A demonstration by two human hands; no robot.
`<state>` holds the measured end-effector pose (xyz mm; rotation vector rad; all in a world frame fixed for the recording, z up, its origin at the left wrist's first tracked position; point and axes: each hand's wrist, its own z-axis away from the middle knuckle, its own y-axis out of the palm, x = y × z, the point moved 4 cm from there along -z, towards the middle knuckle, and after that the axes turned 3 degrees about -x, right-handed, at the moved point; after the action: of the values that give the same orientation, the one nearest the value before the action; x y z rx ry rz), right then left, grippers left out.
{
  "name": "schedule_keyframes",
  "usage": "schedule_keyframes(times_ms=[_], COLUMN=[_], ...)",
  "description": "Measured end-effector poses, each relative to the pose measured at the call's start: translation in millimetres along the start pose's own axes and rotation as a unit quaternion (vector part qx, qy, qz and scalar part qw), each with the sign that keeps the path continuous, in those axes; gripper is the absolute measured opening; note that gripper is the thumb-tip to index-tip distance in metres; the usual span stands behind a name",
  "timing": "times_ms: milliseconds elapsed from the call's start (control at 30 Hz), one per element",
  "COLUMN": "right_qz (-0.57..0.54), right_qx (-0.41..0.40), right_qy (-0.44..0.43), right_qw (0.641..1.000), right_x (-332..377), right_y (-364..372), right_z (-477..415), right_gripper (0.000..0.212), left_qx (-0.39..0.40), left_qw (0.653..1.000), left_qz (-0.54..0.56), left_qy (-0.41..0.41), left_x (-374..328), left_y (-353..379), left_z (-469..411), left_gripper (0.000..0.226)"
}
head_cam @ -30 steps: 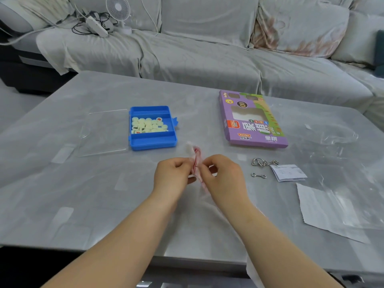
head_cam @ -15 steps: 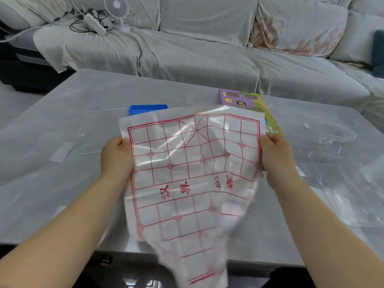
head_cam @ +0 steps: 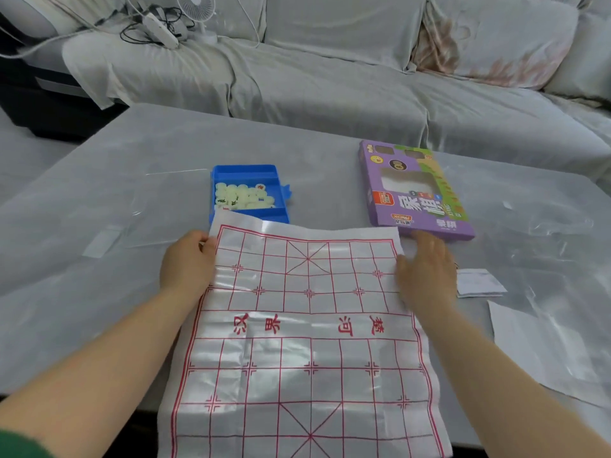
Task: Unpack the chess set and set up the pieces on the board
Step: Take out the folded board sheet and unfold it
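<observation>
Laying xiangqi sheet [head_cam: 307,325] on bench [head_cam: 82,309]: pinching far-left corner w/ left hand [head_cam: 188,262]; can't tell grip of right hand [head_cam: 426,269], blurred. Next: slide fully onto bench, flatten, fetch pieces [head_cam: 243,195].

Board sheet [head_cam: 307,325]: near edge cut off at frame bottom; far-left corner hides part of the blue tray's [head_cam: 246,173] front rim. My right hand [head_cam: 426,269] is motion-blurred, sheet contact unclear. Markings on the pieces [head_cam: 244,196] too small to read.

Left hand [head_cam: 188,262] pinches board sheet [head_cam: 307,325]; right hand [head_cam: 428,269] at opposite edge.
</observation>
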<state>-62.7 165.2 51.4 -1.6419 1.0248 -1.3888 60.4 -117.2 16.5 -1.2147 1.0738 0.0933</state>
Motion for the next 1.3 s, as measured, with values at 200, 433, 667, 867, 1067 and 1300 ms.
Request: schedule_keyframes(times_ms=[200,433,667,867,1067,1300], right_qz=[0.036,0.139,0.152,0.149,0.134,0.144], right_qx=[0.158,0.26,0.259,0.258,0.26,0.246], right_qy=[-0.268,-0.322,-0.333,-0.334,-0.329,-0.327], right_qw=[0.95,0.9,0.894,0.894,0.898,0.901], right_x=[53,59,67,83,105,123], right_y=[32,68,79,87,96,114], right_z=[58,80,75,68,48,17], right_gripper=[0.058,0.107,0.11,0.1,0.099,0.063], left_qx=[-0.035,0.023,0.038,0.013,-0.01,-0.028], left_qw=[0.996,0.957,0.942,0.944,0.958,0.967], left_qz=[-0.084,-0.223,-0.289,-0.285,-0.247,-0.219], left_qy=[0.019,0.186,0.167,0.166,0.143,0.125], left_x=[-10,5,23,24,30,30], left_y=[-7,-16,-24,-25,-21,-18], left_z=[-1,-23,-51,-87,-127,-143], left_gripper=[0.034,0.036,0.032,0.033,0.032,0.031])
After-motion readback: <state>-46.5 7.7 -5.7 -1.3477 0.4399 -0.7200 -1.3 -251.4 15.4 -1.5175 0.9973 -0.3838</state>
